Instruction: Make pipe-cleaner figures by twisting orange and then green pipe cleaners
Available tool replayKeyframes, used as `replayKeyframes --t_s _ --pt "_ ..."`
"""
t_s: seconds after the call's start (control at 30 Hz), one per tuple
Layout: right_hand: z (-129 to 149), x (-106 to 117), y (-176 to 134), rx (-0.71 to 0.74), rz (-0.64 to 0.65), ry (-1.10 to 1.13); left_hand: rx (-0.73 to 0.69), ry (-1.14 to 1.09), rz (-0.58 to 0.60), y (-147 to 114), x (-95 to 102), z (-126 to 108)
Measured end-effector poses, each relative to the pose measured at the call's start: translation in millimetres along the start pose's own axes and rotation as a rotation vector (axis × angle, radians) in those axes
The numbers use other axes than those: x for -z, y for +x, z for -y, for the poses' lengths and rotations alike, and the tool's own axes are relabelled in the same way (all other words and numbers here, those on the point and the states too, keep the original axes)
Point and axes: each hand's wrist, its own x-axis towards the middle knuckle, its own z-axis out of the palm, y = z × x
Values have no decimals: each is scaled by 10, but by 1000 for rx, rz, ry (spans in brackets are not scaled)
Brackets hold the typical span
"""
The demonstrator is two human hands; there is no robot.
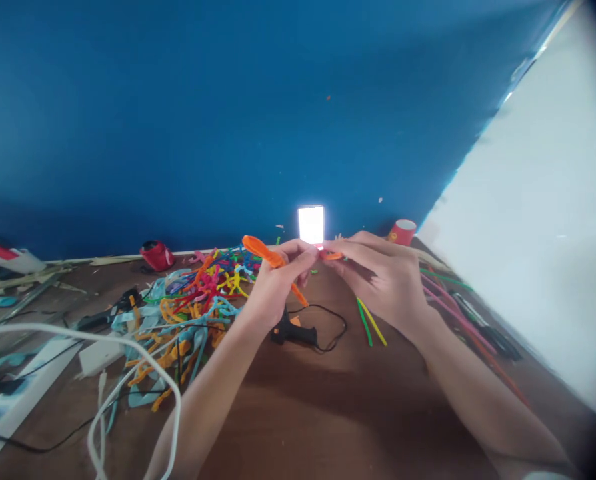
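My left hand (281,280) is closed on a fuzzy orange pipe cleaner shape (261,250), whose rounded end sticks out up and to the left. Its thinner orange tail pokes out below my fingers. Close beside it, my right hand (378,270) pinches a small orange pipe cleaner piece (332,256) between thumb and fingertips. The fingertips of both hands nearly meet; whether the two orange parts are joined there I cannot tell. Under my left hand lies a black glue gun (295,330) with its cord curling right. Green and yellow pipe cleaners (368,323) rest below my right hand.
A glowing light panel (311,225) stands by the blue wall. Tangled colourful pipe cleaners (213,283) cover the table's left side, near a white cable (171,373) and power strip (25,400). A red cup (404,231) and long pink pipe cleaners (461,312) are at right.
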Motion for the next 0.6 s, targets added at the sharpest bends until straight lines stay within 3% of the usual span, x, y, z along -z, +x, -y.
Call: replayKeyframes --t_s 0.2,0.4,0.5,0.6 --pt "-117 -45 -24 27 53 -34 -61 161 10 1 19 14" --pt "-61 -140 -36 -60 -14 -45 -245 480 2 -49 3 -24" --pt "-13 -139 -18 -169 -3 71 -358 618 0 -70 -13 -30" --pt "8 -117 6 -388 50 350 -612 821 5 -79 -1 -6"
